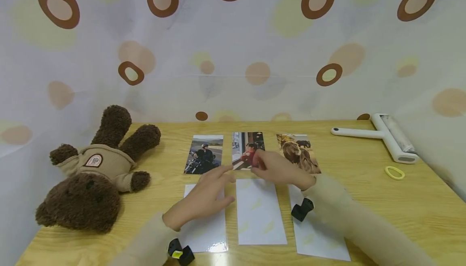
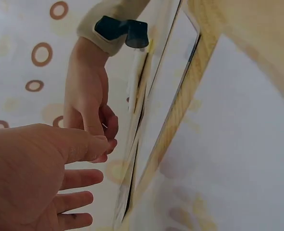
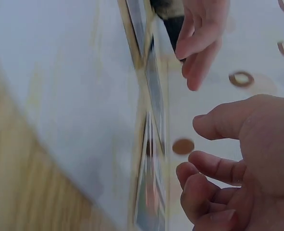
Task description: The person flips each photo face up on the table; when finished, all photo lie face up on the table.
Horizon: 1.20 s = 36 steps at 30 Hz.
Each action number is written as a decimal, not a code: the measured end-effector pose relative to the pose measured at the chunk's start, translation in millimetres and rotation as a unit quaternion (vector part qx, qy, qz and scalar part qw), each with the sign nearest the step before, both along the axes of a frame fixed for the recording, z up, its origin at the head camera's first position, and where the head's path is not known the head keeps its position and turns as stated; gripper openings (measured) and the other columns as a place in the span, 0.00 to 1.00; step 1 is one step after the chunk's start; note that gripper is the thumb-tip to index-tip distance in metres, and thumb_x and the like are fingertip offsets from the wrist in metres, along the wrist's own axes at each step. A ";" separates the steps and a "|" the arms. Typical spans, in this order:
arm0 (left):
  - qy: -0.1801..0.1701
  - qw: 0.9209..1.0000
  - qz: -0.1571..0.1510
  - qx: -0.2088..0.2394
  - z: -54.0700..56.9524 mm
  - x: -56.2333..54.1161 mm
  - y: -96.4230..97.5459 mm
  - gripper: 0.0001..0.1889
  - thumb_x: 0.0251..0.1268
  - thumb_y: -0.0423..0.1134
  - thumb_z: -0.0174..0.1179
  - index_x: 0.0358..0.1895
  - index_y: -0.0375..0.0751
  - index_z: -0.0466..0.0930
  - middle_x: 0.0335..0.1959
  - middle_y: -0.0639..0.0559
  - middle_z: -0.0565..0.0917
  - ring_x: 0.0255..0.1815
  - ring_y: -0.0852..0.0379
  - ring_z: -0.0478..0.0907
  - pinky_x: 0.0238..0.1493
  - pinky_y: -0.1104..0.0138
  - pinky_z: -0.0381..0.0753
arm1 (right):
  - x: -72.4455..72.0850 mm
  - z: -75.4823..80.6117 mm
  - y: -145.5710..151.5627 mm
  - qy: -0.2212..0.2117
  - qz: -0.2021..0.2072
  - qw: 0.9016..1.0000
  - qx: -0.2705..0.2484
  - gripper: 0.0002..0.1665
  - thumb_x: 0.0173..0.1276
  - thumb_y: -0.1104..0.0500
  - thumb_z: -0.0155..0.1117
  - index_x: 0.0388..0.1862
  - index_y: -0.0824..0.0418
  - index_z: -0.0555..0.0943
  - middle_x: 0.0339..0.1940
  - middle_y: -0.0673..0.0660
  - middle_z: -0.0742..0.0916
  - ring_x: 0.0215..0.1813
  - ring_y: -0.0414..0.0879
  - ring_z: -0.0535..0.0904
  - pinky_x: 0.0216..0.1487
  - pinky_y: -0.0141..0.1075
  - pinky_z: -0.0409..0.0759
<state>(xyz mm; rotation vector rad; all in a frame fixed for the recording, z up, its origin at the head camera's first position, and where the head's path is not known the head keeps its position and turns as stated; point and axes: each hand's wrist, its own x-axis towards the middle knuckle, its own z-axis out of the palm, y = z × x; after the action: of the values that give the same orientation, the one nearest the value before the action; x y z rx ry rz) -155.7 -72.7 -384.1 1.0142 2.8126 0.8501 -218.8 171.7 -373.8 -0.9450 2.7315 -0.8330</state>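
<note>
Three photo cards lie in a row on the table: a motorcyclist photo [image 1: 198,160], a photo of a person in red [image 1: 238,146] and a lion photo [image 1: 294,152]. Nearer stand three white cards: left [image 1: 207,233], middle [image 1: 259,217] and right [image 1: 318,237]. My left hand [image 1: 205,195] hovers over the left white card, fingers extended. Over the lower right of the middle photo is my right hand [image 1: 278,169], partly covering it. In the right wrist view that hand [image 3: 266,149] has loosely curled fingers, the thumb apart, and nothing between them.
A brown teddy bear [image 1: 103,164] in a beige sweater lies at the left. At the right are a white lint roller [image 1: 389,136] and a yellow ring-shaped band [image 1: 395,173]. A patterned cloth [image 1: 233,43] hangs behind the wooden table [image 1: 164,201].
</note>
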 end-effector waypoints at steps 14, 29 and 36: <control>-0.031 0.999 0.029 -0.027 -13.5 41.0 -64.2 0.19 0.61 0.40 0.64 0.55 0.41 0.75 0.71 0.38 0.64 0.72 0.36 0.58 0.66 0.38 0.57 | 20.8 -8.9 -61.0 0.009 0.060 0.995 0.083 0.28 0.61 0.48 0.70 0.53 0.63 0.77 0.42 0.55 0.77 0.38 0.43 0.74 0.40 0.35 0.76; -0.059 0.997 0.033 -0.028 -15.1 49.1 -76.5 0.22 0.64 0.42 0.62 0.60 0.42 0.72 0.72 0.38 0.61 0.73 0.35 0.55 0.65 0.35 0.55 | 17.4 -2.4 -103.8 -0.025 0.110 0.985 0.131 0.46 0.43 0.46 0.83 0.59 0.61 0.73 0.49 0.58 0.77 0.44 0.45 0.74 0.47 0.37 0.78; -0.059 0.985 0.163 -0.024 -10.2 49.4 -72.9 0.42 0.48 0.48 0.74 0.64 0.32 0.66 0.60 0.36 0.68 0.60 0.41 0.66 0.60 0.45 0.67 | 10.5 -7.3 -107.2 -0.048 0.084 0.987 0.128 0.44 0.38 0.48 0.85 0.52 0.61 0.73 0.44 0.56 0.76 0.43 0.45 0.72 0.49 0.38 0.77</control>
<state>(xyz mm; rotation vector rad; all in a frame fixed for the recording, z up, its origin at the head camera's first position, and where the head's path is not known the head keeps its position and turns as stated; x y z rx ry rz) -106.3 -145.6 -394.2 0.4845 2.9210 0.8299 -208.3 64.5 -381.1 -1.0316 2.5544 -0.4702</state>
